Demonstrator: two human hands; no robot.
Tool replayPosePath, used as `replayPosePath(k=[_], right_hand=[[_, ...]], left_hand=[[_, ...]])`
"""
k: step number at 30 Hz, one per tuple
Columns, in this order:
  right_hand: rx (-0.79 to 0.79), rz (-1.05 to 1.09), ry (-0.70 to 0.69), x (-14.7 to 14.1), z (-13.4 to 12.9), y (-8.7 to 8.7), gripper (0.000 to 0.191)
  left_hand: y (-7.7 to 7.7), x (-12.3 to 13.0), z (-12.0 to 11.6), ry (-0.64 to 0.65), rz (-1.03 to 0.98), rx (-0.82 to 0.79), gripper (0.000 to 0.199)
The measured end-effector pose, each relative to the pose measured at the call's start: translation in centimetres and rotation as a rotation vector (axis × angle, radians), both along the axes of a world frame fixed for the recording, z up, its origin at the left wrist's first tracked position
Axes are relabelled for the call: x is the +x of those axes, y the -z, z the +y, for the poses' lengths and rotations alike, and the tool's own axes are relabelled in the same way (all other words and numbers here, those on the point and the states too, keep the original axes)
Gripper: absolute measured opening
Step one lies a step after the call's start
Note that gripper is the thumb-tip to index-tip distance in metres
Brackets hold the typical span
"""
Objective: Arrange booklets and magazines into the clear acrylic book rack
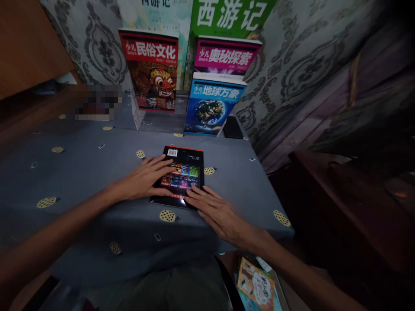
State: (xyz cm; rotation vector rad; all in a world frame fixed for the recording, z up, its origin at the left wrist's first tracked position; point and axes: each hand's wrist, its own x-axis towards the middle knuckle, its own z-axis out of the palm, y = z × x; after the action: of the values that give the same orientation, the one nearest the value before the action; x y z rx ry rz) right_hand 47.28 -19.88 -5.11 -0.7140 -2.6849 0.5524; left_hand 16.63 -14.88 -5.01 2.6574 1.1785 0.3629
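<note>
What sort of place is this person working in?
Probably a room in a home, perhaps a child's reading corner: children's encyclopedia volumes stand upright against a damask-patterned wall covering, on a printed grey-blue cloth, with a flat-lying book beneath both hands.

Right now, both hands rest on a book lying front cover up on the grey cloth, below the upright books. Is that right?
No: the head view shows the book back cover up, barcode showing. The left hand and right hand rest on it.
</note>
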Motion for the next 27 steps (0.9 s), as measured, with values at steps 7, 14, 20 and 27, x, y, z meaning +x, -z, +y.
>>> replayPosePath(k=[7, 14, 20, 27], right_hand=[[-0.028, 0.068, 0.037, 0.0, 1.2, -0.1, 0.044], [0.007, 0.023, 0.227, -0.6, 4.8, 1.0, 0.045], [0.020, 0.051, 0.255, -0.5, 9.3, 1.6, 0.048], [0.011, 0.082, 0.295, -0.5, 12.6, 2.1, 0.047]], left_hand=[[0.2, 0.0, 0.0, 0.000, 0.023, -0.041, 0.083], [0.2, -0.1, 0.0, 0.003, 0.026, -0.056, 0.081], [-0.6, 0.4, -1.3, 0.009, 0.047, -0.037, 0.069], [-0.1, 1.1, -3.2, 0.075, 0.069, 0.062, 0.086]])
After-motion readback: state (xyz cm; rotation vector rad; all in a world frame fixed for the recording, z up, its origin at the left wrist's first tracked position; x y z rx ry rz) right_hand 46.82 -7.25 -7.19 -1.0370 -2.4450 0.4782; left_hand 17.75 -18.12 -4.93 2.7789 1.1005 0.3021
